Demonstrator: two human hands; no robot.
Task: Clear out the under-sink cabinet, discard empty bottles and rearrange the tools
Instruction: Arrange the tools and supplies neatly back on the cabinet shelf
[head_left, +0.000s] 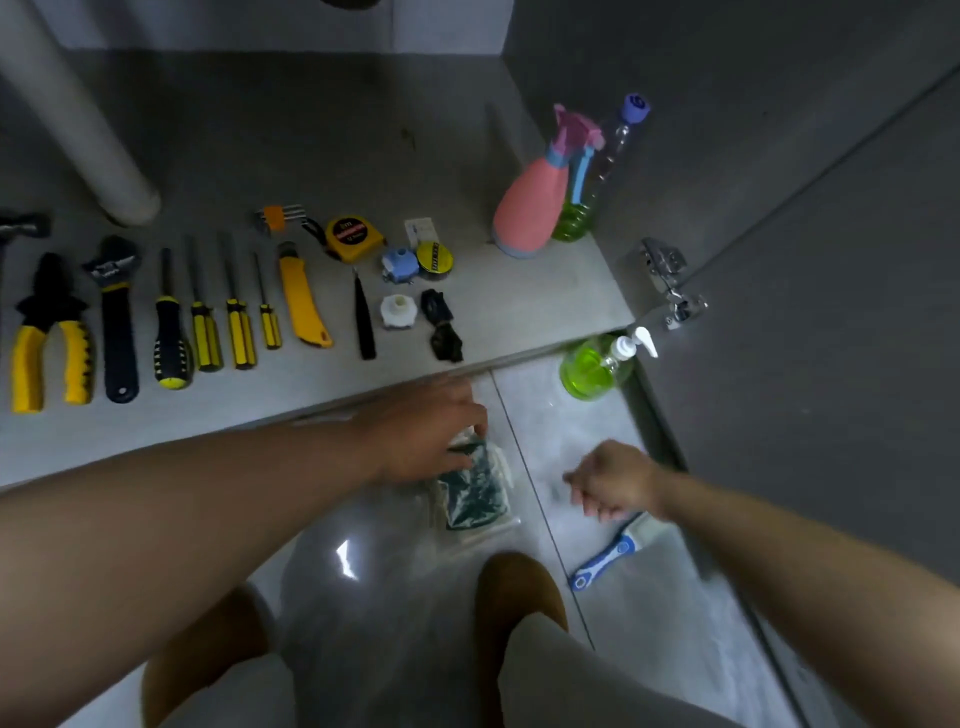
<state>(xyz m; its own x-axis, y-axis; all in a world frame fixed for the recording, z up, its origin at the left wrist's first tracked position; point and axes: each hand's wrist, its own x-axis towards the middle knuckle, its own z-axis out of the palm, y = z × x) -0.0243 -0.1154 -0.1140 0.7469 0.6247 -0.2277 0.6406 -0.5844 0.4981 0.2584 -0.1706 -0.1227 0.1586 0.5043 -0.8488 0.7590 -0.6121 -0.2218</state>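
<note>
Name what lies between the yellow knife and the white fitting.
A slim black tool, seen in the head view, lies between the knife and the fitting.

1. Drain pipe (78, 119), 10 o'clock: thick, plain grey. You see it slant down from the top-left corner, its lower end in shadow.
2. Metal hinge (670, 283), 2 o'clock: shiny, catching the light against the dull grey around it.
3. Floor tiles (389, 597), 6 o'clock: pale grey, glossy, faintly mottled.
4. Grout line (558, 556): thin and dark. You can follow it from near centre out toward 5 o'clock, between two tiles.
5. Glare spot (347, 558), 7 o'clock: a small white reflection on the tile.
</note>
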